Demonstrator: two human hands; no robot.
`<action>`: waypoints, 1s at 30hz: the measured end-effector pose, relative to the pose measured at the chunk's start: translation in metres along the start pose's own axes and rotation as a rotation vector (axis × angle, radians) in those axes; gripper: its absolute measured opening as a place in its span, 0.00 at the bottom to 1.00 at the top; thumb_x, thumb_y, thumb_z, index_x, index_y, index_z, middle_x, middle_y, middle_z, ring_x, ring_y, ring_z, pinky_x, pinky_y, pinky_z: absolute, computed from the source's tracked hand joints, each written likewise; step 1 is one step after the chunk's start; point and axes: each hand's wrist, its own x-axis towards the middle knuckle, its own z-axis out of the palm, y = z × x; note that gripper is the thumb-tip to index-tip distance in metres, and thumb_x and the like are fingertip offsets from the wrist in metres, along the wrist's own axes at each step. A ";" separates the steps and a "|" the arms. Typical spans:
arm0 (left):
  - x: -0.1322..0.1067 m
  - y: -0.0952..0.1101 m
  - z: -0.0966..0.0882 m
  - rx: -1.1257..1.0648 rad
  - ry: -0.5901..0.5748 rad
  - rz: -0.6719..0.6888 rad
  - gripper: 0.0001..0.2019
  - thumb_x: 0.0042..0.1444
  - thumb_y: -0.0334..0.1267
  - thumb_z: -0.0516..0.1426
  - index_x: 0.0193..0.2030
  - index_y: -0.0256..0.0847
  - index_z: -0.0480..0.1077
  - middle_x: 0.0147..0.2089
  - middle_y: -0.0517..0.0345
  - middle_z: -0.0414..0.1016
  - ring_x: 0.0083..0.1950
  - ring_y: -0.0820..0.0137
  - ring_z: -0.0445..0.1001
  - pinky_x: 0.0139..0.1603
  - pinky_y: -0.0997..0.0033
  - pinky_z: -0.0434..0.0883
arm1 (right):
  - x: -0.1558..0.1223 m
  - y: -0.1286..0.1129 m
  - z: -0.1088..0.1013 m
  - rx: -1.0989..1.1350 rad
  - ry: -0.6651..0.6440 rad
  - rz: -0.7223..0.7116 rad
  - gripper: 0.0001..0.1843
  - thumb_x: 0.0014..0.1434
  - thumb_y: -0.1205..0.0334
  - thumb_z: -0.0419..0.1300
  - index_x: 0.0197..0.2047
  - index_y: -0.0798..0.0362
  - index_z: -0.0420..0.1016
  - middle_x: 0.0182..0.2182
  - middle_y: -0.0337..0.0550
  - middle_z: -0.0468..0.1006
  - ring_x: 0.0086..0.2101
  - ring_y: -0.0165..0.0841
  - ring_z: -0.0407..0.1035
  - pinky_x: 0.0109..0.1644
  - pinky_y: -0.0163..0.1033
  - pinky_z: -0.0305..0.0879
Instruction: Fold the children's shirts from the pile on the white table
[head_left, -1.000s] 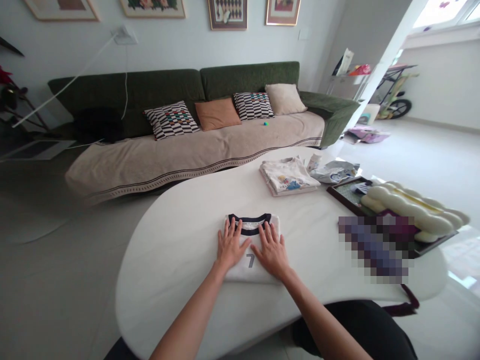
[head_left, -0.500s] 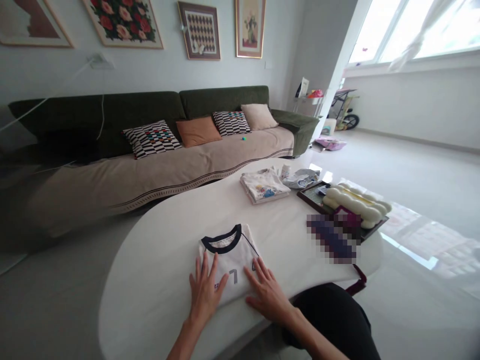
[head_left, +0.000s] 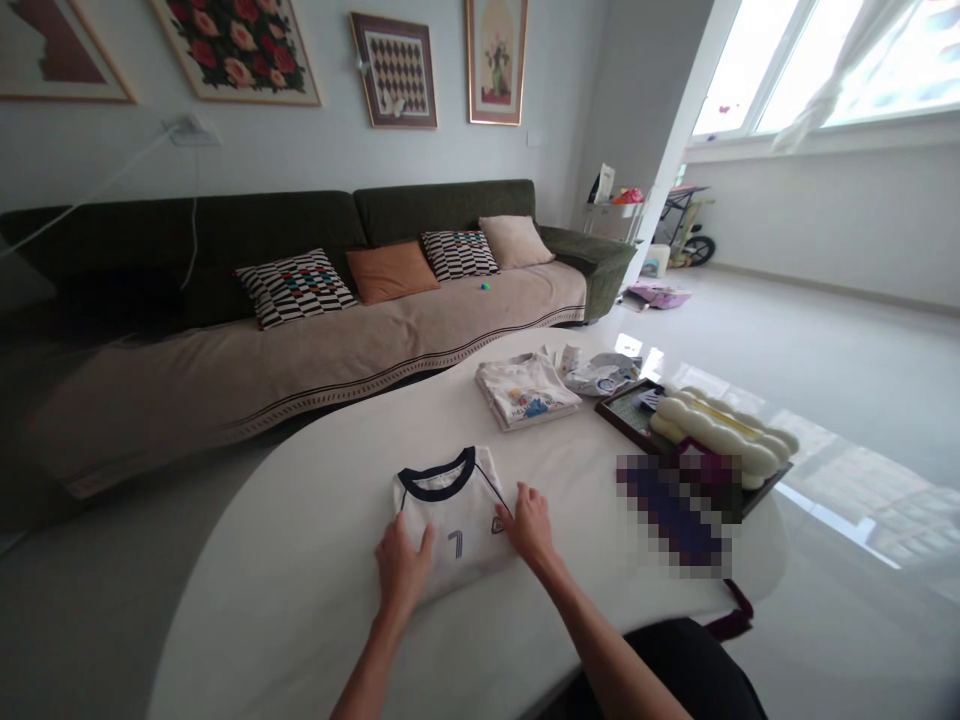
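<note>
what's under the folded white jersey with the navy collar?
The folded white jersey with the navy collar lies on the white oval table. Both hands, left hand and right hand, grip its edges. Anything beneath is covered.

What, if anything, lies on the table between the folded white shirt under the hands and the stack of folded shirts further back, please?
Nothing visible does. Bare table runs from the folded white shirt, gripped at its near-left corner by the left hand and at its right edge by the right hand, to the stack of folded shirts.
</note>
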 end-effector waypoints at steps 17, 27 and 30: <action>0.125 0.124 -0.031 -1.214 -0.552 -0.297 0.13 0.49 0.32 0.56 0.43 0.37 0.68 0.36 0.51 0.76 0.37 0.64 0.76 0.40 0.64 0.72 | 0.163 -0.005 -0.105 0.658 -0.169 -0.157 0.28 0.47 0.65 0.57 0.54 0.53 0.63 0.36 0.43 0.76 0.31 0.32 0.72 0.31 0.36 0.70; 0.268 0.237 0.103 -1.180 -0.489 -0.224 0.19 0.49 0.32 0.58 0.49 0.39 0.63 0.36 0.53 0.75 0.34 0.68 0.75 0.38 0.64 0.73 | 0.331 0.059 -0.155 0.397 0.104 -0.082 0.28 0.48 0.67 0.57 0.54 0.58 0.64 0.28 0.43 0.76 0.25 0.31 0.70 0.30 0.37 0.69; 0.270 0.223 0.127 -1.104 -0.445 -0.280 0.19 0.50 0.33 0.58 0.50 0.39 0.61 0.35 0.54 0.74 0.31 0.70 0.74 0.35 0.67 0.72 | 0.337 0.076 -0.140 0.282 0.142 -0.071 0.27 0.46 0.67 0.59 0.52 0.60 0.66 0.34 0.48 0.75 0.33 0.36 0.70 0.40 0.44 0.67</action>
